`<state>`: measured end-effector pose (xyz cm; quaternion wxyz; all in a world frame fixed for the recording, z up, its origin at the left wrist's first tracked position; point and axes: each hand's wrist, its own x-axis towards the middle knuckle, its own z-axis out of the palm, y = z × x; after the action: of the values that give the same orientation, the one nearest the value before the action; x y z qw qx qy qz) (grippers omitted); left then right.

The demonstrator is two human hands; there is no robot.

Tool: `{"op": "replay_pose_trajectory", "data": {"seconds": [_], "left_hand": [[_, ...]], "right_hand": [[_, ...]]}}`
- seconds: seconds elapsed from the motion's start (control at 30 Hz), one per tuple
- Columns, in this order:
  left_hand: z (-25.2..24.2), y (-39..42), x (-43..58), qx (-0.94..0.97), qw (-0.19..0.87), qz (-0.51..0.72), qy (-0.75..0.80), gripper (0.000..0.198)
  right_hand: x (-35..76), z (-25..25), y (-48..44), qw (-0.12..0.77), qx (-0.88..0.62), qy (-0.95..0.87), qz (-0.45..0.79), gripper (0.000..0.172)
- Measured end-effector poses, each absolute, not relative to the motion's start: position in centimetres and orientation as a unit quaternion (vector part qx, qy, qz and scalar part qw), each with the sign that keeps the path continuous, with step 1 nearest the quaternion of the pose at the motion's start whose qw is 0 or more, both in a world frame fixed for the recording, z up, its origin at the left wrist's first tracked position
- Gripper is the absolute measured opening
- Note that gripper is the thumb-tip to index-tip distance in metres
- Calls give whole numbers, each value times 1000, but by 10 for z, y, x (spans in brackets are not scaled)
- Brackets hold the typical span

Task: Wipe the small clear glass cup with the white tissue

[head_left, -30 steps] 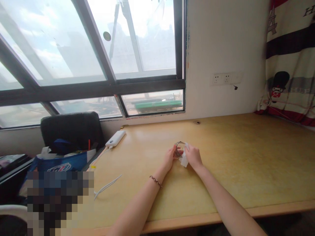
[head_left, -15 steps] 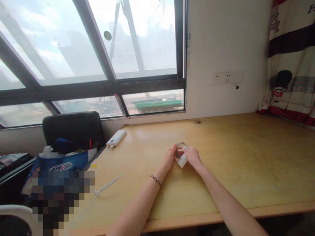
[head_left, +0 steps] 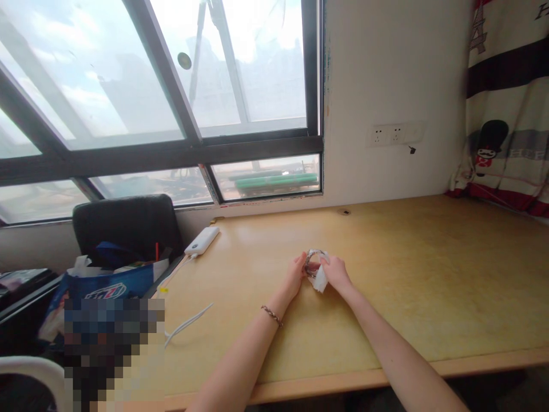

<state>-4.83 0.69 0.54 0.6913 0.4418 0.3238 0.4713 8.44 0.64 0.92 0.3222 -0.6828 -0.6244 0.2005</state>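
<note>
Between my hands, over the middle of the table, is a dark, silvery ring (head_left: 307,269) that looks like a bangle. My left hand (head_left: 295,272) grips its left side with bent fingers. A crumpled white tissue (head_left: 319,281) is pinched in my right hand (head_left: 337,271) and lies against the ring's right side, partly covering it. Some fingertips show through the ring's opening, and I cannot tell which hand they belong to. A braided bracelet (head_left: 271,316) circles my left wrist.
The wooden table (head_left: 429,274) runs below a window and wall sockets (head_left: 387,134). At its left are a white power bank (head_left: 202,241) and a white cable (head_left: 189,325). Beyond that edge stand a black chair (head_left: 126,226) and a blue bag (head_left: 107,286). A curtain (head_left: 510,114) hangs right.
The tissue has shifted along the ring, now reaching over its top right part. Both hands stay in nearly the same place. The view has moved slightly.
</note>
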Motion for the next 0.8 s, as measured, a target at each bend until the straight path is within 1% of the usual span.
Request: {"op": "replay_pose_trajectory", "data": {"seconds": [0.1,0.2,0.27,0.37,0.47,0.53,0.63,0.7,0.8], "left_hand": [[12,2,-47,465,691,463,302,58],[16,0,-46,475,689,454,306,65],[16,1,-46,471,682,456,323,66],[14,4,-47,468,666,459,355,62],[12,6,-49,469,653,458,379,52],[11,7,-51,475,640,458,394,44],[9,9,-53,485,623,459,407,36],[8,9,-54,488,622,460,403,36],[8,8,-54,494,637,455,378,42]], "right_hand": [[86,6,8,356,-703,-574,223,31],[85,4,7,376,-700,-546,264,29],[83,3,5,380,-693,-545,280,26],[82,5,3,363,-686,-561,288,24],[83,12,1,341,-687,-580,273,26],[84,16,0,345,-682,-590,259,28],[83,19,-3,355,-666,-623,206,28],[83,19,-5,355,-658,-644,163,27],[82,17,-5,349,-668,-645,124,28]]}}
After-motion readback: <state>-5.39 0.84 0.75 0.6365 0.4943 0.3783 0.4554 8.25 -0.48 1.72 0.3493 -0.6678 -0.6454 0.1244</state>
